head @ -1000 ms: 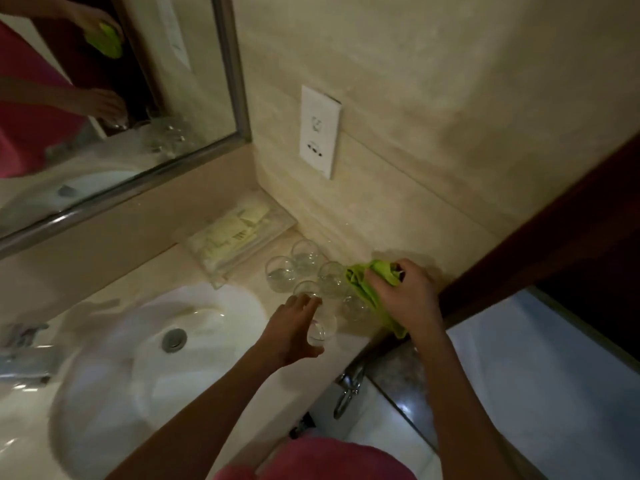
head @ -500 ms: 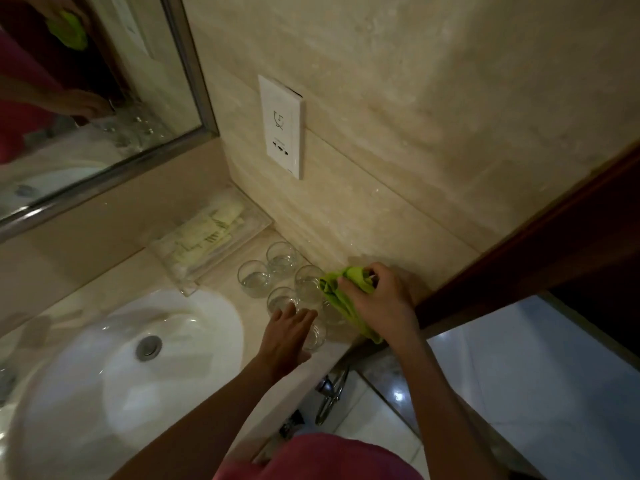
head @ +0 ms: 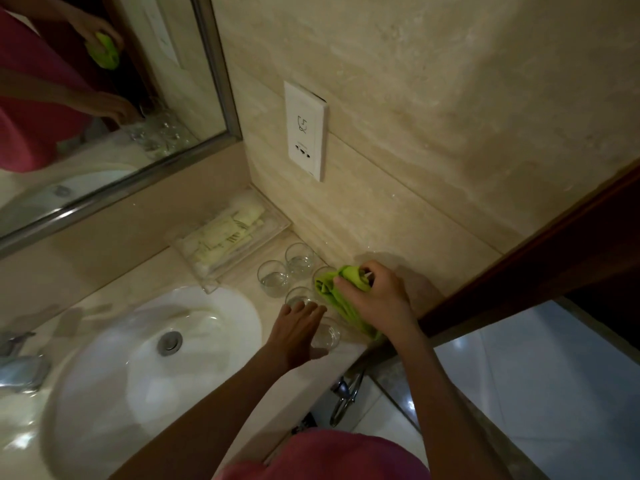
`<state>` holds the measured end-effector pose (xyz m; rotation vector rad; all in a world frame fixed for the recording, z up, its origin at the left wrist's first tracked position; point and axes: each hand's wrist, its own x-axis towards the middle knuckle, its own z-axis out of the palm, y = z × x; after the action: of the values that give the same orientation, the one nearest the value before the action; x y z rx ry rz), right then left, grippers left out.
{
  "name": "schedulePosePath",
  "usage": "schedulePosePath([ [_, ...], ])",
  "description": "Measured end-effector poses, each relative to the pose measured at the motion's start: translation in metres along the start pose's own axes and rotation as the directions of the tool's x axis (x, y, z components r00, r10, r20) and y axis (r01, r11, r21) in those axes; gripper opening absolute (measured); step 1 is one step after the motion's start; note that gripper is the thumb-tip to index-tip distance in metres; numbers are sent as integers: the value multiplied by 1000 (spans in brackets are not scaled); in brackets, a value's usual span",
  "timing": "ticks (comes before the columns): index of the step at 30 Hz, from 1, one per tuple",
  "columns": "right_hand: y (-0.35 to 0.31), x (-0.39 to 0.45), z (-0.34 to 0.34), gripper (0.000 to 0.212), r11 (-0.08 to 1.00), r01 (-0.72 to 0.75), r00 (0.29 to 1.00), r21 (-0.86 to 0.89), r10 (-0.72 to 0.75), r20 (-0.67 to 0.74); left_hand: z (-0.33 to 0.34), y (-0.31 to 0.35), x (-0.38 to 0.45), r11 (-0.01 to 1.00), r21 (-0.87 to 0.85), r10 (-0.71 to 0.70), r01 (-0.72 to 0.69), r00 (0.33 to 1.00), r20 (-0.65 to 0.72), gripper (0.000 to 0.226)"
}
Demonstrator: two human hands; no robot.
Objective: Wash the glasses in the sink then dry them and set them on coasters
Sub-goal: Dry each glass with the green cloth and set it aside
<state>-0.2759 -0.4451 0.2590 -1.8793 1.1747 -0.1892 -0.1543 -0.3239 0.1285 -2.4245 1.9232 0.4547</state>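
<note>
Five glasses showed in the head view, clustered just beside the sink on its wall side, none in the basin. Compared with a second before, the left hand had barely moved: its fingers were nearly straight, laid against the glass nearest the counter edge, and whether they actually gripped it could not be told. The right hand had kept its bunch of green cloth, now pressed at the glass farthest from the sink. Drying seemed under way, judging by that. No coasters could be made out; cloth and hand hid part of that glass, and dim light blurred the rims. The mirror above the sink only repeated both hands.
</note>
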Motion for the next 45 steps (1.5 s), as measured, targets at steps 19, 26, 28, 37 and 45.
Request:
schedulePosePath([
  [19,-80,52,103,47,981,192,908,9,-181,377,-70,-128,-59,574,-804,-439,155,887,-142,26],
  [26,-105,131,113,46,996,-91,826,12,69,559,-75,-171,-17,522,-775,-547,355,837,15,21],
  [28,-108,155,118,35,972,-225,819,62,154,552,-76,-177,4,499,-767,-538,404,838,91,26],
  [37,-91,227,142,32,901,-430,832,54,372,410,-52,-199,67,296,-743,-423,600,780,461,42],
  [45,-83,217,128,45,940,-86,935,-331,191,300,-48,-190,66,460,-744,-398,486,861,316,35],
])
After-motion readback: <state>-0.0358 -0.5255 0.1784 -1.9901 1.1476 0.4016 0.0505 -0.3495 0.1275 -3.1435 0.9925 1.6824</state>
